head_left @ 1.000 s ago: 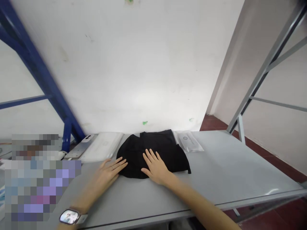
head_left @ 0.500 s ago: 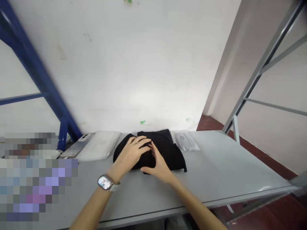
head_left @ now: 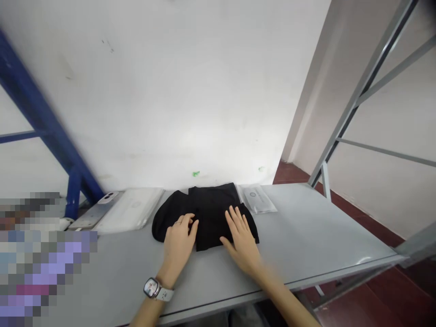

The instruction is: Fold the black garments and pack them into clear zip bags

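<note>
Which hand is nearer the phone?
Left. The left hand rests on the black cloth, right of the phone; the right hand lies farther right on the cloth.

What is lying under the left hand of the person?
The left hand has its fingers on folded black cloth on the grey table. What lies beneath the palm is covered and cannot be seen.

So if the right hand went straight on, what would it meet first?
The right hand rests on the black folded cloth, so that comes first; beyond it, probably the white wall.
</note>
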A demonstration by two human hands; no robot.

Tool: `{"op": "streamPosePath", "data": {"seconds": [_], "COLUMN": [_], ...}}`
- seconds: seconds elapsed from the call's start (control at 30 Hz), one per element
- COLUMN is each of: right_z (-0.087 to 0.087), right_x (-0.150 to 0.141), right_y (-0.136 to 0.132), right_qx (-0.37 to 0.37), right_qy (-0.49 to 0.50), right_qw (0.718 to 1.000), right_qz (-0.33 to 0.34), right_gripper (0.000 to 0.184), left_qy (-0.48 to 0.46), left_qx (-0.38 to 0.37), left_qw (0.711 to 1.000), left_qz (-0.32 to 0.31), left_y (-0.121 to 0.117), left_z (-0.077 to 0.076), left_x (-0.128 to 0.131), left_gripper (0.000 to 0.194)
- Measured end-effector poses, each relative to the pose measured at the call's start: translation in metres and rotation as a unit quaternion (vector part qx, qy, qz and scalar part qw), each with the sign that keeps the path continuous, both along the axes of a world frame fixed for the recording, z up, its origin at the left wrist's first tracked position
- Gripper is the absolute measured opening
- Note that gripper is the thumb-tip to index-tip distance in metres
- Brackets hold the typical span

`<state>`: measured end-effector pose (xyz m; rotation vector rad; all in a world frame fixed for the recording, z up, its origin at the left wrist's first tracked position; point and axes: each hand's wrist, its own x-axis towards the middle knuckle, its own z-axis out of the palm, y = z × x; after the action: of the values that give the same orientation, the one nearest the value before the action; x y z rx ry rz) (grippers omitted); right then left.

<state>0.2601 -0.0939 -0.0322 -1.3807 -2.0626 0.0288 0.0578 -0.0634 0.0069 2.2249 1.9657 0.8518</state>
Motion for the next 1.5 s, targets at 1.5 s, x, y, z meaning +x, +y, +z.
{"op": "streamPosePath", "data": {"seconds": [1.5], "right_z": [-0.014], "right_x": [0.025], "right_y": [-0.065], "right_qx": [-0.008], "right_qy": [0.223], "right_qw": [0.968], "right_qz": [-0.114], "right_gripper": [0.046], "left_qy": [0.081], "left_qx": [0.030], "left_qw": [0.982], "left_qz": [-0.168], "left_y": [0.005], "left_z": [-0.020], "left_x": [0.056], "left_gripper": [0.056]}}
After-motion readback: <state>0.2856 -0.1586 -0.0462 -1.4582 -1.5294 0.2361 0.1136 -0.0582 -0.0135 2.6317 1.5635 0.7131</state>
